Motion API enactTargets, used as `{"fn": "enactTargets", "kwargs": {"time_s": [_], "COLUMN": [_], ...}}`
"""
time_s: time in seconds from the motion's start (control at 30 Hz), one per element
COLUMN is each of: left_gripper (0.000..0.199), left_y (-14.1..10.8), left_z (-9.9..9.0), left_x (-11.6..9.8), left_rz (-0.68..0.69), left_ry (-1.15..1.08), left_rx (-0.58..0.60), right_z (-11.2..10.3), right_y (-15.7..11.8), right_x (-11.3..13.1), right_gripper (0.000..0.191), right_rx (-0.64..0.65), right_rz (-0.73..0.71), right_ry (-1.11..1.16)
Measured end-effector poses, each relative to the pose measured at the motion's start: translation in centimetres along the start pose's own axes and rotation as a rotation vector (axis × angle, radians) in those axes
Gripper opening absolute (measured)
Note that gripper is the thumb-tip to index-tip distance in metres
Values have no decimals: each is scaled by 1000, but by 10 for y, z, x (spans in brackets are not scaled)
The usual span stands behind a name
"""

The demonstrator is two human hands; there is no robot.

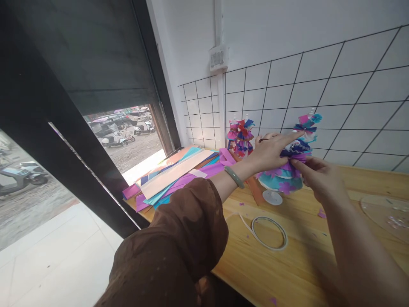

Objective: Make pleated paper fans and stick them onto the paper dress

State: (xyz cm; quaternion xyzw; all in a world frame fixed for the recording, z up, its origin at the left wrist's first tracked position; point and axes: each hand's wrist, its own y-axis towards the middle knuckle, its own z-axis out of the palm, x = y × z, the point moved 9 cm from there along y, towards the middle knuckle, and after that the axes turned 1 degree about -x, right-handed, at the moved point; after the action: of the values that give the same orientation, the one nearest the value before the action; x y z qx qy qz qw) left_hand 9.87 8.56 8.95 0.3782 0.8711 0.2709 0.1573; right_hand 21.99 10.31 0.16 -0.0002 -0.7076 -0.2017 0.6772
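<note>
A tiered crepe-paper tree [277, 182] in turquoise, purple and navy stands on a round white base [272, 197] on the wooden table. My left hand [271, 149], with a green bangle at the wrist, reaches across its middle tiers. The left thumb presses the purple paper ruffle [298, 163], while the index finger stretches toward the upper tiers. From the right side, my right hand [319, 172] pinches the same purple ruffle between thumb and fingers. Part of the tree is hidden behind my left hand.
Folded paper strips [179, 172] are piled at the table's left end. Smaller paper trees [241, 135] stand by the wire grid [287, 89]. A roll of white tape [270, 233] lies in front, and a clear dish [388, 215] with shiny bits sits right.
</note>
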Motion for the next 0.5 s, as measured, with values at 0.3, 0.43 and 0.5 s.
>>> {"fn": "enactTargets", "kwargs": {"time_s": [0.3,0.43,0.5], "left_gripper": [62,62,63], "left_y": [0,0,0], "left_z": [2,2,4], "left_x": [0,-1,-1], "left_rz": [-26,-11,-4], "left_ry": [-7,-30,-13], "left_rx": [11,26,51], "right_z": [0,-2,-2], "right_y": [3,6,7], "right_x": [-5,-8,-7], "right_gripper": [27,24,24], "right_rx": [0,-22,-28], "right_rz": [39,50,26], "right_ry": [17,35,25]}}
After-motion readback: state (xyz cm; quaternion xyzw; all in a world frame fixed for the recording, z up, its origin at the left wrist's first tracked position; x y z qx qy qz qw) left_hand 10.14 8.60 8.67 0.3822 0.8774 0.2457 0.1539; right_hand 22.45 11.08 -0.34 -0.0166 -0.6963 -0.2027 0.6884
